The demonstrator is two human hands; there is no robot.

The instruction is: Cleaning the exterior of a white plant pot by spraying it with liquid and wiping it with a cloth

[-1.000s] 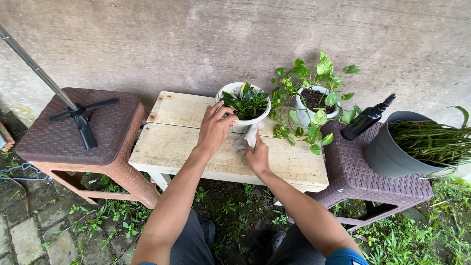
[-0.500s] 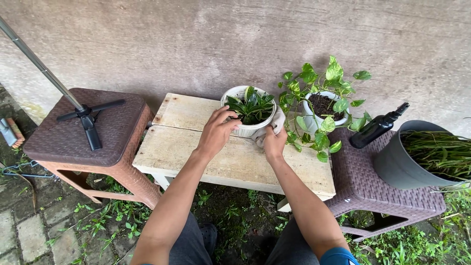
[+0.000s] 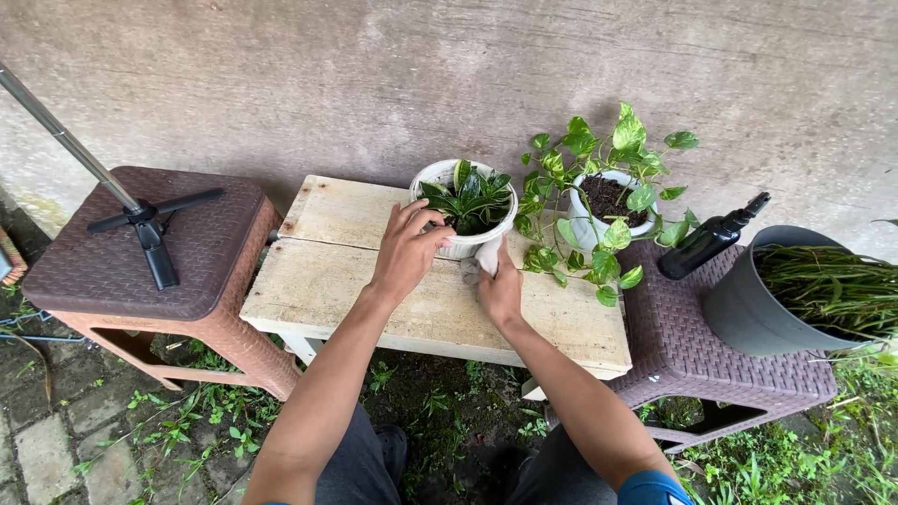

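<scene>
Left hand [image 3: 404,251]: fingers curled against near left wall of white pot [image 3: 447,173], gripping it. Right hand [image 3: 499,288]: closed on pale cloth [image 3: 487,254], pressed to pot's near right base. Pot: upright at rear centre of wooden desk [image 3: 346,281], dark-leaved plant [image 3: 470,196] inside. Just right: second white pot [image 3: 591,224] with trailing vine [image 3: 617,140]. Further right: black spray bottle [image 3: 708,238], grey pot [image 3: 753,304] on stool [image 3: 683,346].

Soft, even daylight, no glare. Faint shadows under the table [image 3: 327,281]. Sharp overall, slight wide-angle bending at edges.
</scene>
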